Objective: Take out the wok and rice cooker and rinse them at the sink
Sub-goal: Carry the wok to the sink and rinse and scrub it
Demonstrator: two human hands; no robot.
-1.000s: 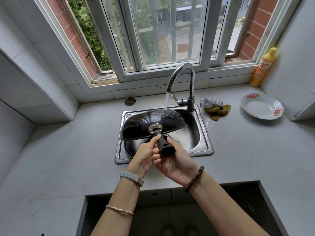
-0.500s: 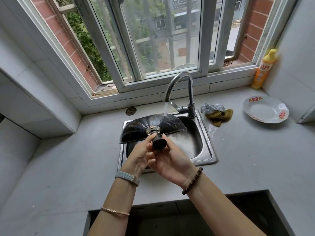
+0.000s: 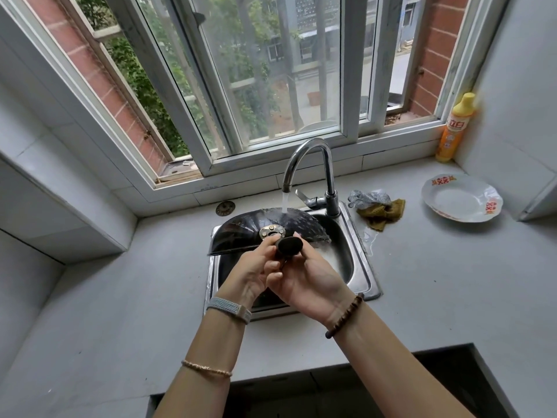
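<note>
A black wok point(image 3: 241, 230) is held upside down over the steel sink point(image 3: 366, 267), its outer bottom facing up. Water from the chrome faucet point(image 3: 313, 173) runs onto the wok's back. The wok's black handle point(image 3: 289, 246) points toward me, end on. My left hand point(image 3: 250, 276) and my right hand point(image 3: 307, 282) are both wrapped around that handle, close together above the sink's front half. The rice cooker is not in view.
A grey cloth and a yellow-brown rag point(image 3: 381, 209) lie right of the faucet, with a small puddle beside the sink. Farther right are a white plate point(image 3: 461, 200) and a yellow detergent bottle point(image 3: 455, 128). A dark open cabinet gap point(image 3: 331, 393) sits below the counter edge.
The wok has tipped so its handle now points end-on toward me, and the hands have risen slightly. The view has tilted up toward the window. Water keeps running.
</note>
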